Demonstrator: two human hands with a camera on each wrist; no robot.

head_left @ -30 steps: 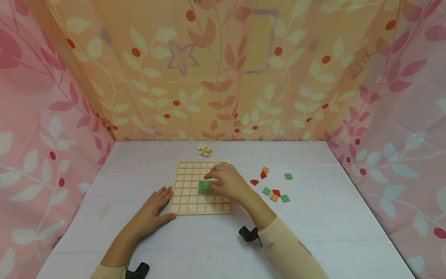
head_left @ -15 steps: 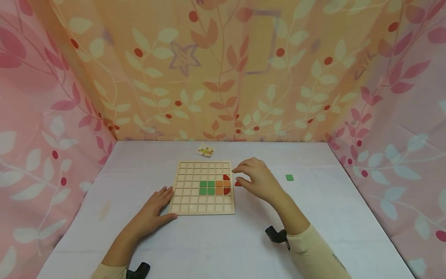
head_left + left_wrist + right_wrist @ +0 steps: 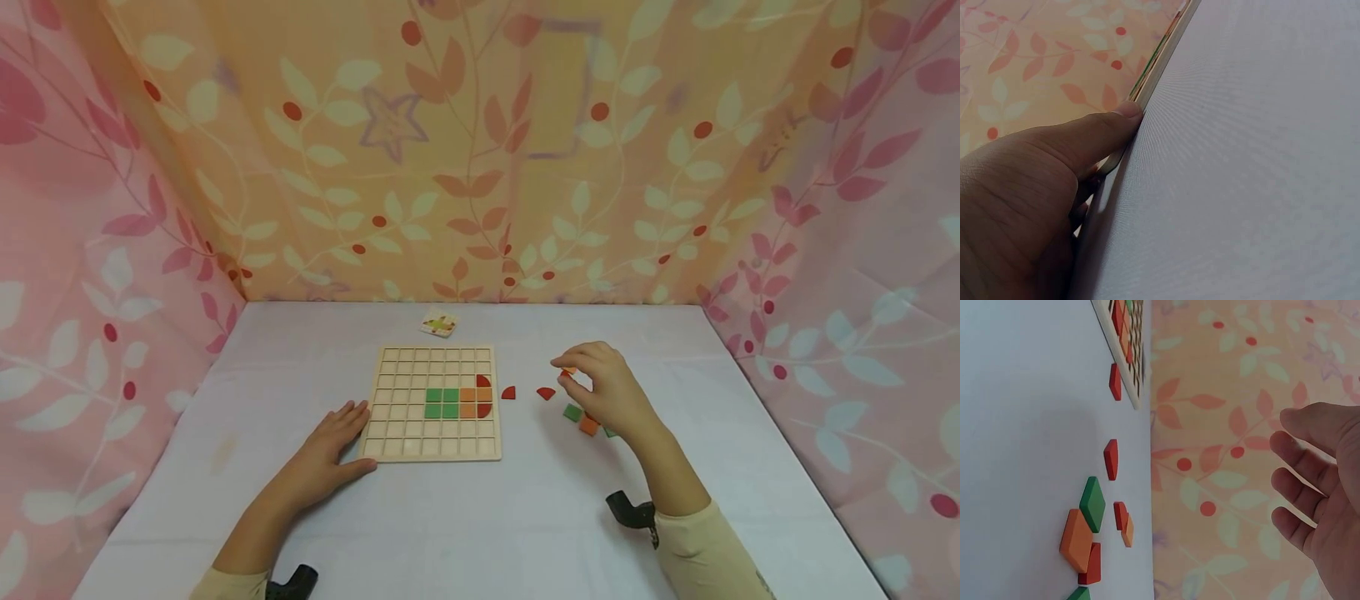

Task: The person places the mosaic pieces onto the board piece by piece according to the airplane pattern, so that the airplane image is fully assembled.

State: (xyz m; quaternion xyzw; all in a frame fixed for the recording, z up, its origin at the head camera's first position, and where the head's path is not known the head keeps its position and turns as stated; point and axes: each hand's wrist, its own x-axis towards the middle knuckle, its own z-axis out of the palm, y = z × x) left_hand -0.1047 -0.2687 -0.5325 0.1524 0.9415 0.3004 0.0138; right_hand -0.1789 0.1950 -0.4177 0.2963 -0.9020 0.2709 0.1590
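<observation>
Pale wood forms the grid board [image 3: 397, 429], which lies flat on the tabletop [image 3: 480, 533], left of its middle; being nearly square, it presents no evident long axis. Green tiles [image 3: 432, 410], orange tiles [image 3: 468, 394] and two red pieces [image 3: 484, 410] occupy cells toward its right edge. The left hand [image 3: 324, 457] rests against the board's left edge, fingers extended, thumb at the near left corner; it appears to steady the board. The right hand [image 3: 609, 387] is raised right of the board, thumb and forefinger bowed with a gap between the tips, pinching nothing visible. Governing relation: the loose pieces lie between the right hand and the board's right edge, or beneath that hand and wrist; the right hand is clearly the nearer one. Through the finger gap, the head view shows a loose orange tile [image 3: 1128, 532]; the right wrist view places it flat on the tabletop, beside or touching a red quarter [image 3: 1120, 514], apart from the fingers. Another loose red piece [image 3: 508, 392] lies just beside the board's right edge. A picture card [image 3: 438, 323] lies near the tabletop's far edge.
</observation>
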